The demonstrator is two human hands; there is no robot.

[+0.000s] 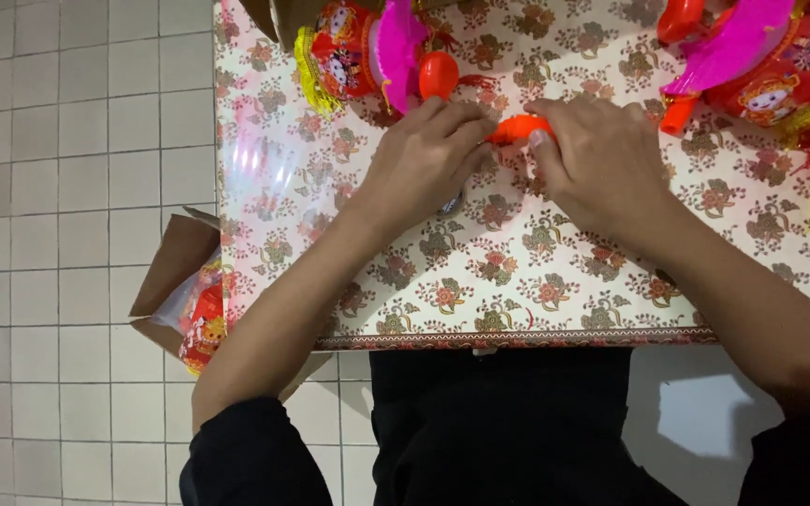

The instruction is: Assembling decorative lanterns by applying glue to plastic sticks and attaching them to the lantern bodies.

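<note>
Both hands meet over a table covered with a floral cloth (517, 281). My left hand (424, 155) and my right hand (602, 159) pinch the two ends of a small orange plastic piece (517, 127) between them, just above the cloth. A round orange plastic part (438, 73) lies right behind my left hand. Under my left hand a small dark round thing (452, 202) peeks out; what it is I cannot tell.
A red, pink and yellow-fringed paper lantern (353, 47) lies at the back left of the table. More such lanterns (771, 66) and orange parts are piled at the back right. An open cardboard box (185, 300) with packed lanterns stands on the tiled floor to the left.
</note>
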